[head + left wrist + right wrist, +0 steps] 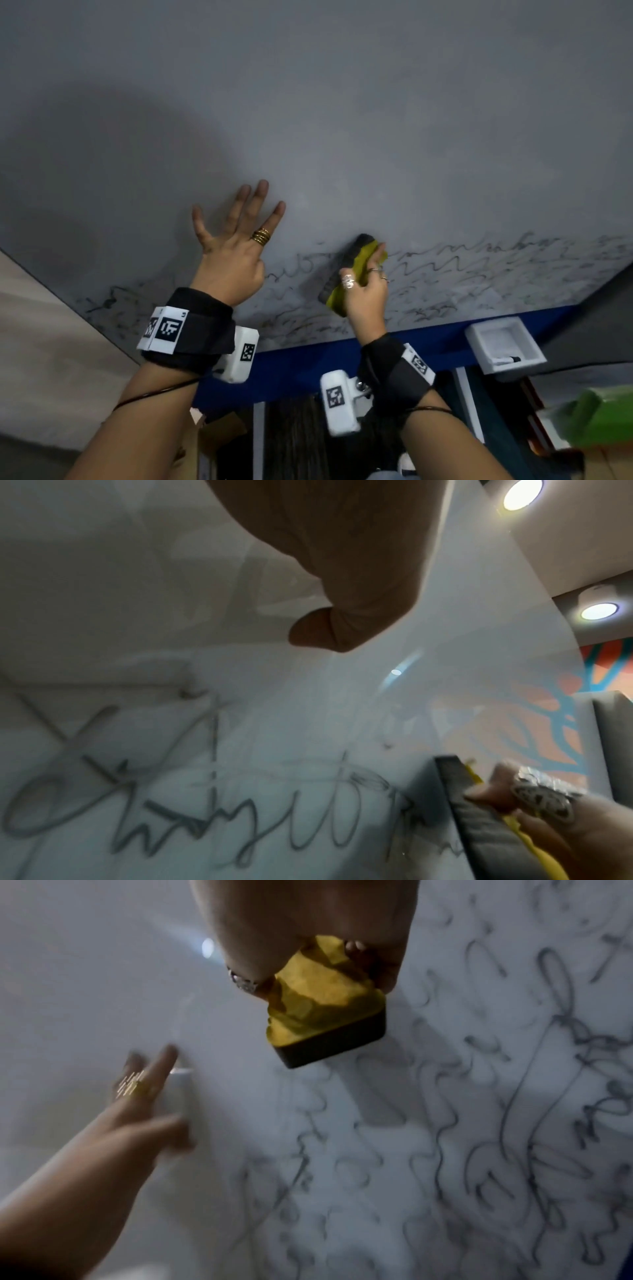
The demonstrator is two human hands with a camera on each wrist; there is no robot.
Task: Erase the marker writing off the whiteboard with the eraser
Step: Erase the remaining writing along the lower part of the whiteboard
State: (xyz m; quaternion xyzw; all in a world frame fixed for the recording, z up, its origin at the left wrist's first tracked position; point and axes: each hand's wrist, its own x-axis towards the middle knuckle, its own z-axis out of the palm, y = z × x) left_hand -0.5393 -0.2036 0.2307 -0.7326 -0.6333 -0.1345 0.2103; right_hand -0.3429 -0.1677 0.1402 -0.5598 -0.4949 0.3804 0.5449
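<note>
My right hand (364,291) covers much of the eraser (346,270), so I cannot see its whole back. The marker writing (479,1150) is too smeared to read. My left hand (143,1096) is blurred in the right wrist view, and the whiteboard (342,120) runs past every edge.

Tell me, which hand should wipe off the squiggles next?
The right hand: it already grips the eraser against the scribbled whiteboard. The left hand is open, fingers spread, holding nothing.
</note>
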